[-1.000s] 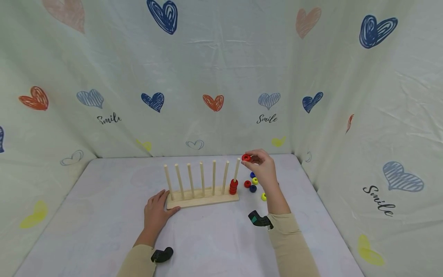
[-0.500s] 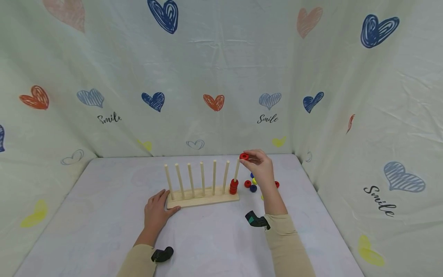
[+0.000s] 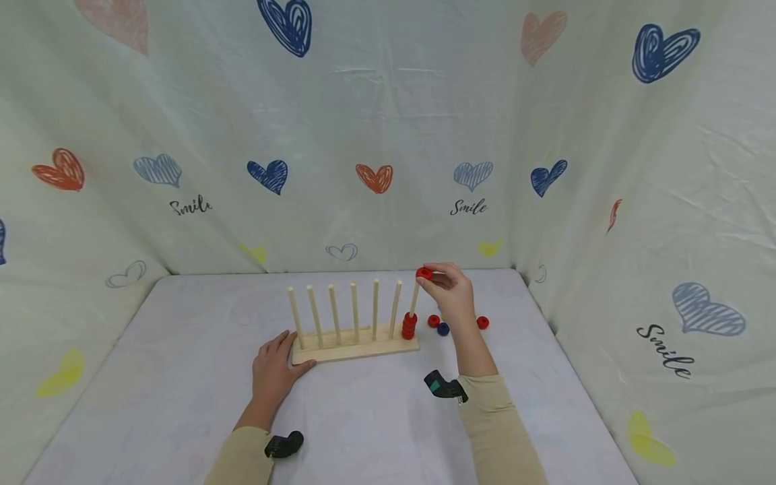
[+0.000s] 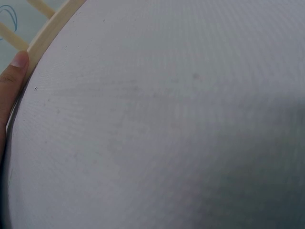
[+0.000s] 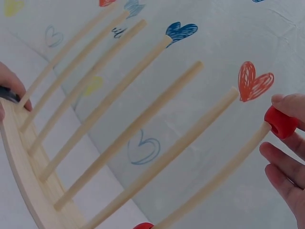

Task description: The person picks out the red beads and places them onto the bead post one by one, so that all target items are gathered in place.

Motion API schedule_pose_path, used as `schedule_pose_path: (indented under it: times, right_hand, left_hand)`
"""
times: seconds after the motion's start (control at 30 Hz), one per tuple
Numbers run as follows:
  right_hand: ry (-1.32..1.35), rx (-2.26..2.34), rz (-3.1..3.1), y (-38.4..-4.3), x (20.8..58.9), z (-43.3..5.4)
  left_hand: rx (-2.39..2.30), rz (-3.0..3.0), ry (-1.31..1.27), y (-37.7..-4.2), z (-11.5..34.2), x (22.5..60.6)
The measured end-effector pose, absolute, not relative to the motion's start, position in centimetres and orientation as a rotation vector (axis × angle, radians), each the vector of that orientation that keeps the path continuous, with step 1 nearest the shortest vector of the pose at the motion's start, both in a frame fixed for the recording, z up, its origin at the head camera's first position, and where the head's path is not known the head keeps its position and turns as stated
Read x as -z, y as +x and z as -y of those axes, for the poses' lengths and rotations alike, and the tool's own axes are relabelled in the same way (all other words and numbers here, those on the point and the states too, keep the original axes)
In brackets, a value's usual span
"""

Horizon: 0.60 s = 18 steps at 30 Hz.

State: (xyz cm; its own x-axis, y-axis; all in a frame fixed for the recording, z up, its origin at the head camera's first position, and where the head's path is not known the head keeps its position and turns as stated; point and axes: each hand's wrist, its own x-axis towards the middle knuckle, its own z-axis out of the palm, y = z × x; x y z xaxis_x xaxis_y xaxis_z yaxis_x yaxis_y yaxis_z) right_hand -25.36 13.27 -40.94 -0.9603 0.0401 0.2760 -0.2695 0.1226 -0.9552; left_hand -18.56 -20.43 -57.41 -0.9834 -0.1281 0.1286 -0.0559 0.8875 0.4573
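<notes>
A wooden peg rack (image 3: 364,351) with several upright pegs stands on the table. At its left end my left hand (image 3: 273,369) holds the base, thumb along the front edge and fingers round behind. A red bead (image 3: 424,273) with a hole through it is pinched between the thumb and fingers of my right hand (image 3: 456,294). In the right wrist view this bead (image 5: 281,123) sits right at the tip of the end peg (image 5: 224,174), its hole facing the peg. Lower on that same peg is a stack of red beads (image 3: 409,326); the other pegs are bare.
Loose beads lie right of the rack: a red bead (image 3: 433,321), a dark blue bead (image 3: 443,329) and another red bead (image 3: 482,322). My right hand and forearm cover part of that area. A curtain (image 3: 388,121) printed with hearts hangs behind the table (image 3: 376,417).
My right hand has moved slightly left, bringing the red bead from beside the rightmost peg to over its tip. My left hand has stayed on the rack's left end.
</notes>
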Motion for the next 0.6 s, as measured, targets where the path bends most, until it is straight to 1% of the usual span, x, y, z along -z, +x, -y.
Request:
schedule_pose_path:
  times: [0.3,0.6]
  right_hand:
    - [0.176,-1.909,2.195,-25.34,40.87,-12.95]
    - [0.213,-1.932,2.153,-25.41,40.93,-12.74]
  left_hand:
    - [0.711,2.904,0.146,-18.62,20.54,57.43]
    - [0.706,2.875,0.129,-18.57,20.45,57.66]
